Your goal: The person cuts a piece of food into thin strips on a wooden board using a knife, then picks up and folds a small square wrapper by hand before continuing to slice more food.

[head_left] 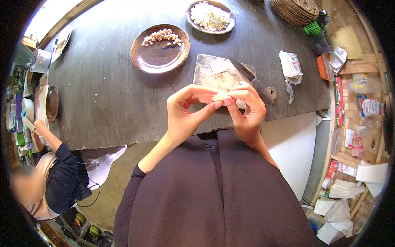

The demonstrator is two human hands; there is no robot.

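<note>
My left hand and my right hand meet above the table's front edge, fingertips pinched together on a small pale piece. What the piece is I cannot make out. Just beyond them lies a worn wooden cutting board with a flat whitish square on it. A dark-bladed knife rests across the board's right side, its handle toward me. Farther back, a brown plate holds small pinkish-white chunks, and a second plate bears a heap of white shreds.
A white plastic packet lies right of the board. At the back right are a wicker basket and a green basket. Another person is at the left, near a small brown plate. Shelves line the right side.
</note>
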